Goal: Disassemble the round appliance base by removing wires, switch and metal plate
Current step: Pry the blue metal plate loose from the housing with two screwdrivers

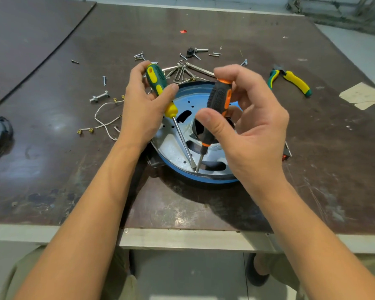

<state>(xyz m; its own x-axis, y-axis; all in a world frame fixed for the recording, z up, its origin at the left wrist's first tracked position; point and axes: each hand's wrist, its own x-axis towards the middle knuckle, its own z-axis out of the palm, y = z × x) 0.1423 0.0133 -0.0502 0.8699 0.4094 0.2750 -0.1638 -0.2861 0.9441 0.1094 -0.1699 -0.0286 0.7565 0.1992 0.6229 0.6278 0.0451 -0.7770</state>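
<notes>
Blue-rimmed round appliance base [214,181] sits on the brown scuffed tabletop [63,169] near its front edge, between both hands, with the silver perforated metal plate [173,149] seated inside it. Left hand [143,109] is curled round the green-and-yellow-handled flat screwdriver [156,82], thumb across the handle, shaft slanting down to the plate. Right hand [247,126] pinches the black-and-orange-handled screwdriver [219,98] between thumb and fingertips, other fingers loose. I see both tips meeting at one spot by the plate's near rim. Loose white wires with brass terminals [102,118] lie left of the base, apart from it. Bunch of silver hex keys [182,70] and scattered silver screws [140,55] behind it, green-and-yellow pliers [294,81] far right
</notes>
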